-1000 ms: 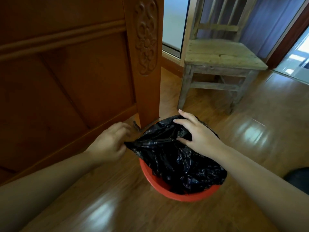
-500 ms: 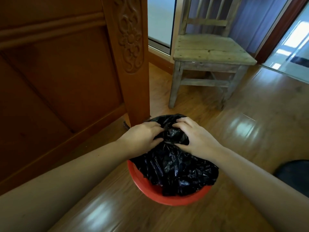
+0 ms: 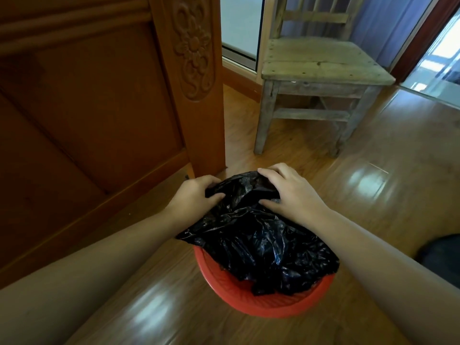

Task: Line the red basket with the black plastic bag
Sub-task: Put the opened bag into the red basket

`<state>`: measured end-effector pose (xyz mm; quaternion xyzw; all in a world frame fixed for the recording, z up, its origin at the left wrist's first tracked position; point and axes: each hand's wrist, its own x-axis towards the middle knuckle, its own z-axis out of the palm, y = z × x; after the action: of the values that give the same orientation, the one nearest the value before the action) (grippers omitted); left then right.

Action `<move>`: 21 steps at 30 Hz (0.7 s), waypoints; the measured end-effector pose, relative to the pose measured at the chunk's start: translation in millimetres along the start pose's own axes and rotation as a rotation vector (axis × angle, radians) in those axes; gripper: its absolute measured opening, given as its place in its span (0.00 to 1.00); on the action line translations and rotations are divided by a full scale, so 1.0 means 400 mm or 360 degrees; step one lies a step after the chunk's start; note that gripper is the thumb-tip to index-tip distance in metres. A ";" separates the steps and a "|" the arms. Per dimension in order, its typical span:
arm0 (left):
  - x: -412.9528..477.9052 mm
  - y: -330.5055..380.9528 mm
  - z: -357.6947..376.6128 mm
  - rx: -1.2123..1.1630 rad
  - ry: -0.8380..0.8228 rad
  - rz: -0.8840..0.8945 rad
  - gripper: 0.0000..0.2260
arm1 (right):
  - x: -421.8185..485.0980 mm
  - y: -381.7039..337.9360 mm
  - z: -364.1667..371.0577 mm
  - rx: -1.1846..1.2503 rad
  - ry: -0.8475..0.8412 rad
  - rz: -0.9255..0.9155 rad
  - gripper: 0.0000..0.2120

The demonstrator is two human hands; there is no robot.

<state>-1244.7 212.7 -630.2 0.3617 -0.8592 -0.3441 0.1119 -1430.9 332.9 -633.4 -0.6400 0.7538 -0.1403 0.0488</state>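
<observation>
A round red basket point(image 3: 249, 298) stands on the wooden floor in front of me, only its near rim showing. A crumpled black plastic bag point(image 3: 261, 242) lies over its top and hangs past the rim on both sides. My left hand point(image 3: 195, 196) pinches the bag's far left edge between thumb and fingers. My right hand point(image 3: 291, 191) grips the far right edge, fingers curled over the top. A gap in the bag shows between the two hands. The basket's far rim and inside are hidden by the bag.
A carved orange-brown wooden panel point(image 3: 99, 108) stands close on the left, its post ending just beyond the basket. A worn wooden chair point(image 3: 321, 68) stands behind on the right. A dark object point(image 3: 440, 252) lies at the right edge.
My hands, close together on the bag's far edge half a second ago, have drawn apart, spreading it. One second ago my left hand was off to the bag's left.
</observation>
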 end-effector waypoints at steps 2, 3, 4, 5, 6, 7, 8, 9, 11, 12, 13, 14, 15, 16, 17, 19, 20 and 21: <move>0.000 0.003 0.012 -0.0015 0.0107 -0.0044 0.13 | -0.008 -0.009 -0.008 0.0077 0.0097 -0.0048 0.30; 0.000 0.006 0.019 -0.0021 0.0167 -0.0056 0.13 | -0.015 -0.018 -0.014 0.0134 0.0127 -0.0096 0.28; 0.001 0.009 0.023 -0.0030 0.0221 -0.0058 0.12 | -0.023 -0.028 -0.019 0.0195 0.0126 -0.0152 0.27; 0.002 0.013 0.026 -0.0038 0.0262 -0.0054 0.12 | -0.032 -0.038 -0.024 0.0257 0.0092 -0.0209 0.27; 0.005 0.016 0.026 -0.0042 0.0294 -0.0049 0.11 | -0.042 -0.047 -0.028 0.0313 0.0027 -0.0260 0.28; 0.009 0.019 0.025 -0.0044 0.0326 -0.0044 0.11 | -0.052 -0.056 -0.031 0.0356 -0.0061 -0.0302 0.29; 0.013 0.022 0.023 -0.0046 0.0363 -0.0043 0.10 | -0.062 -0.063 -0.032 0.0386 -0.0165 -0.0331 0.30; 0.017 0.025 0.020 -0.0048 0.0404 -0.0049 0.10 | -0.072 -0.068 -0.033 0.0410 -0.0287 -0.0345 0.32; 0.024 0.030 0.014 -0.0068 0.0474 -0.0073 0.10 | -0.092 -0.074 -0.031 0.0443 -0.0556 -0.0339 0.37; 0.026 0.031 0.011 -0.0080 0.0504 -0.0081 0.10 | -0.103 -0.076 -0.029 0.0444 -0.0665 -0.0337 0.39; 0.027 0.033 0.009 -0.0091 0.0532 -0.0082 0.10 | -0.114 -0.079 -0.025 0.0436 -0.0741 -0.0343 0.40; 0.027 0.033 0.007 -0.0104 0.0558 -0.0083 0.10 | -0.127 -0.080 -0.020 0.0421 -0.0784 -0.0354 0.40; 0.027 0.034 0.005 -0.0121 0.0584 -0.0083 0.09 | -0.138 -0.082 -0.014 0.0394 -0.0789 -0.0367 0.40; 0.026 0.035 0.004 -0.0132 0.0612 -0.0081 0.10 | -0.147 -0.082 -0.008 0.0357 -0.0752 -0.0385 0.39; 0.026 0.036 0.002 -0.0133 0.0641 -0.0078 0.10 | -0.154 -0.083 -0.002 0.0325 -0.0678 -0.0402 0.36; 0.024 0.035 0.000 -0.0127 0.0693 -0.0080 0.12 | -0.163 -0.081 0.002 0.0318 -0.0484 -0.0403 0.28; 0.024 0.033 -0.001 -0.0128 0.0712 -0.0087 0.12 | -0.167 -0.077 0.001 0.0322 -0.0403 -0.0389 0.25; 0.024 0.030 -0.003 -0.0134 0.0722 -0.0099 0.12 | -0.170 -0.073 -0.001 0.0321 -0.0345 -0.0373 0.23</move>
<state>-1257.5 211.5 -621.7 0.4513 -0.7854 -0.2926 0.3065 -1391.3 395.5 -632.4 -0.7267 0.6465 -0.1504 0.1769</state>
